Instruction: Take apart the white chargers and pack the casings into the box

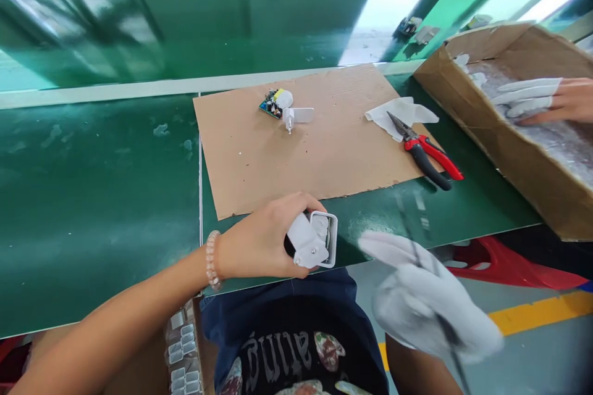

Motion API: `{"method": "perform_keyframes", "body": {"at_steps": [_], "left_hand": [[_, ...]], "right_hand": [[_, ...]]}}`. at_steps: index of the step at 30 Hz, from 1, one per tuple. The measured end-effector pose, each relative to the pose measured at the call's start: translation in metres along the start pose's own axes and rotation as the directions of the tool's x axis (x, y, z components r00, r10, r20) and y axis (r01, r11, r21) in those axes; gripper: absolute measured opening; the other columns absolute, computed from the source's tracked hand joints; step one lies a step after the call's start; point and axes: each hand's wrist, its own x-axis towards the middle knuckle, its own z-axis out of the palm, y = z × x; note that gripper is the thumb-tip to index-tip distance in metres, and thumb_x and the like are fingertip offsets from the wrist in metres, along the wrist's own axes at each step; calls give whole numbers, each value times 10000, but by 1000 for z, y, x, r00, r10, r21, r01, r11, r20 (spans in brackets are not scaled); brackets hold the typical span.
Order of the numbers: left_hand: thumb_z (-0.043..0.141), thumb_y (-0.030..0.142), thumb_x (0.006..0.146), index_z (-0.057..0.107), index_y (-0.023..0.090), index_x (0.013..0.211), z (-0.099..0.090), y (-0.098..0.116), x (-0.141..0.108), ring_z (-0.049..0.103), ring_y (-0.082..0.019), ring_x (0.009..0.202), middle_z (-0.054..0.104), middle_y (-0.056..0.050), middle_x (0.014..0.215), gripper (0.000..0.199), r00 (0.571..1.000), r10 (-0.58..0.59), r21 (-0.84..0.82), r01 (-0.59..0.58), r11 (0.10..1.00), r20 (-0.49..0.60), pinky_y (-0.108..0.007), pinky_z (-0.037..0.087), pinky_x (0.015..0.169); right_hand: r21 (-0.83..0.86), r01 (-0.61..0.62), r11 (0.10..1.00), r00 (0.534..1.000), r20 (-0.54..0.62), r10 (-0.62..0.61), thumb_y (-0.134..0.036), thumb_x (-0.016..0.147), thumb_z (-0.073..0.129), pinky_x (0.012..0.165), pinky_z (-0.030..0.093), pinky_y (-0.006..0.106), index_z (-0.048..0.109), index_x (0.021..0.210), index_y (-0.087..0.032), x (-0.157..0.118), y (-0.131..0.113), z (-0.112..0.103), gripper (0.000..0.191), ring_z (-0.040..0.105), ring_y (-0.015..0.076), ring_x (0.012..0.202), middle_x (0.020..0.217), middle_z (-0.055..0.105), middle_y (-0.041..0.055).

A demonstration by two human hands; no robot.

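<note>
My bare left hand [273, 237], with a beaded bracelet at the wrist, is closed around an open white plastic charger case [332, 239] at the table's front edge. Against the case sits a white plug part [308, 244] with small metal pins, also within my left fingers. To the right, my white-gloved right hand [426, 299] is blurred by motion, its fingers mostly curled. A thin dark strip crosses the glove; its kind is too smeared to tell. Beyond, a circuit board [273, 103] and another white plug piece [291, 118] lie on the cardboard sheet [259, 179].
Pliers with red and black handles [428, 157] rest partly on a white cloth [398, 116]. A cardboard box [500, 151] at right holds clear plastic bags; another person's partly gloved hand [551, 99] reaches into it. Several white cases [185, 345] lie below the table's edge.
</note>
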Motion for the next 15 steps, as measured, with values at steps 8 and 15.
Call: {"method": "perform_keyframes", "body": {"at_steps": [8, 15], "left_hand": [[787, 238, 648, 543, 177, 1044, 6, -4, 2, 595, -151, 772, 650, -26, 990, 469, 997, -8, -2, 7, 1000, -71, -272, 474, 694], [817, 420, 636, 497, 172, 956, 18, -2, 2, 579, -166, 702, 616, -24, 883, 516, 983, -28, 128, 51, 990, -179, -278, 412, 592]], "right_hand": [[-217, 243, 945, 964, 158, -212, -146, 942, 461, 993, 463, 593, 558, 1085, -129, 26, 4, 33, 173, 562, 346, 1234, 1208, 656, 193], [163, -89, 983, 984, 170, 61, -322, 1014, 376, 976, 530, 526, 534, 1190, -210, 43, 13, 2, 262, 608, 280, 1193, 1153, 694, 118]]}}
